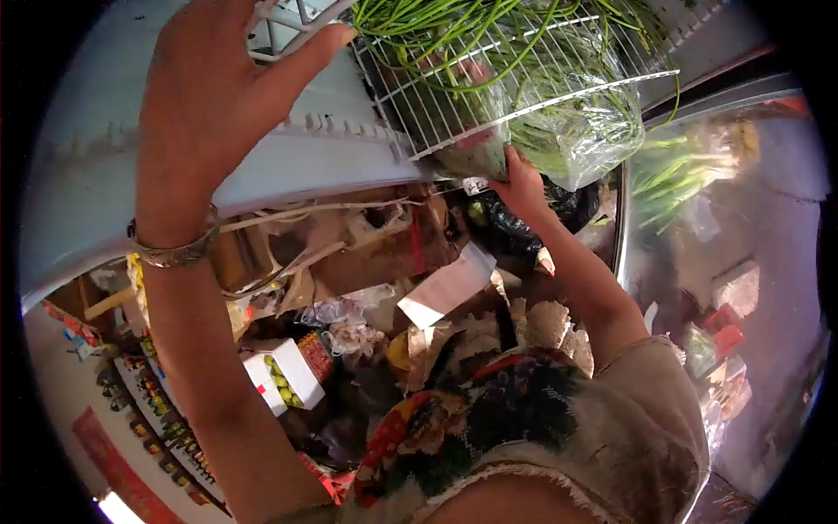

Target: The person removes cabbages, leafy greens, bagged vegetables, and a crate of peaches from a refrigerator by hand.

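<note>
My left hand [209, 87], a bracelet [175, 244] at its wrist, is raised at upper left beside a white lattice rack [297, 22]. Its thumb stretches out toward long thin green stems [436, 31]; the other fingertips are cut off by the frame edge. The stems lie on a white wire shelf [546, 109]. Under the front edge of that shelf, my right hand [525, 188] is closed at the lower corner of a clear plastic bag [471, 157] with dark green and reddish contents. A second clear bag of greens [576, 140] sits just right of it.
Below are a black plastic bag [515, 231], a pale carton piece [449, 284], and a white box of green fruit [284, 380]. A glass door [690, 236] stands at right, with green stalks [681, 179] seen at it. Stocked shelves [166, 402] line the lower left.
</note>
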The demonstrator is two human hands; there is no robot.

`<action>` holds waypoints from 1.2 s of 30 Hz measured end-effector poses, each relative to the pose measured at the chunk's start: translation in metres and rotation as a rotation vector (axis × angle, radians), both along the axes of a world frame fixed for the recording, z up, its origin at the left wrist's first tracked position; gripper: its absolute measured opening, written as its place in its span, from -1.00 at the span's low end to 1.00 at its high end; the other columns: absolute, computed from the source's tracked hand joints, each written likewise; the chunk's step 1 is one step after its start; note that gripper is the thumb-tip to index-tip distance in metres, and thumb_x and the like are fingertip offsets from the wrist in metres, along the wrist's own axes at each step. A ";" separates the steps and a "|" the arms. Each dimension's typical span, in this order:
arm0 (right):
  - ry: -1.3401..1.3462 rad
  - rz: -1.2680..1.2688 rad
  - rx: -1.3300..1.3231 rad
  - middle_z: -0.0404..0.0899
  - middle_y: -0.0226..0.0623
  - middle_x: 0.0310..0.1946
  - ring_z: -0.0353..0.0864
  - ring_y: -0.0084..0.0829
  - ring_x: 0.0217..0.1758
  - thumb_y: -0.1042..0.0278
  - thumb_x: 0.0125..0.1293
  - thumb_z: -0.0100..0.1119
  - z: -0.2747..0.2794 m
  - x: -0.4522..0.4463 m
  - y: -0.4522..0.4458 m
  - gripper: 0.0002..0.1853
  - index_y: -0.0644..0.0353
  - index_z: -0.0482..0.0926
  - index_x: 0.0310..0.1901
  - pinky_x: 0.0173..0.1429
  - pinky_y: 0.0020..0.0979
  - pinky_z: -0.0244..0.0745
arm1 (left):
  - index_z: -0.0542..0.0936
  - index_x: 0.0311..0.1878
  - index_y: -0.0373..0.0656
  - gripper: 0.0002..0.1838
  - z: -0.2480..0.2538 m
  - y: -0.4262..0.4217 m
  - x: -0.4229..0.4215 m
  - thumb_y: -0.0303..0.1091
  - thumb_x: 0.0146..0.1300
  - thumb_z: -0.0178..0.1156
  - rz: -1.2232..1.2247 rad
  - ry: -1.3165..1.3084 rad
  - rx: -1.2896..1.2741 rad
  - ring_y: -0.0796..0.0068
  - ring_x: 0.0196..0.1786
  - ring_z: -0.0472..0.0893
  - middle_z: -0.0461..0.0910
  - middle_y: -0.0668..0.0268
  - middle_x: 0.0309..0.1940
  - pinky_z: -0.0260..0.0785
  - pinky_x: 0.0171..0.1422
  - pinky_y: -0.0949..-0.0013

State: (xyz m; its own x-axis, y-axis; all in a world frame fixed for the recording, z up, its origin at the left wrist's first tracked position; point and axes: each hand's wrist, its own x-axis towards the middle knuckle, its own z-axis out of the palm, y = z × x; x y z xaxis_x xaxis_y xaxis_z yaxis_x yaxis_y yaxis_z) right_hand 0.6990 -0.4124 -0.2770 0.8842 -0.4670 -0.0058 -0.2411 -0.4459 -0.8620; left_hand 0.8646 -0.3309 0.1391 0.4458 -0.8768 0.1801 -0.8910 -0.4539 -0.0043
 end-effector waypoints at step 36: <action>-0.149 -0.665 1.425 0.63 -0.25 -0.29 0.64 -0.40 -0.30 0.52 0.02 0.27 0.151 -0.293 0.109 -0.63 0.33 0.52 -0.07 -0.11 -0.36 0.58 | 0.42 0.27 -0.19 -0.37 -0.013 -0.003 0.032 -0.16 0.15 0.29 -0.291 -0.147 -0.065 0.14 0.14 0.52 0.53 0.01 0.10 0.32 0.24 0.25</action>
State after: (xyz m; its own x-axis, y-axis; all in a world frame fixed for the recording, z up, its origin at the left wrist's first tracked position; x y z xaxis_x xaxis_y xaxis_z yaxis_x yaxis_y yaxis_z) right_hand 0.4057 -0.3030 -0.1255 0.5646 -0.4434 -0.6961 0.0666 0.8652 -0.4970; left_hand 0.8961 -0.3343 0.1264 0.1437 -0.9480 0.2839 -0.9752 -0.1844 -0.1221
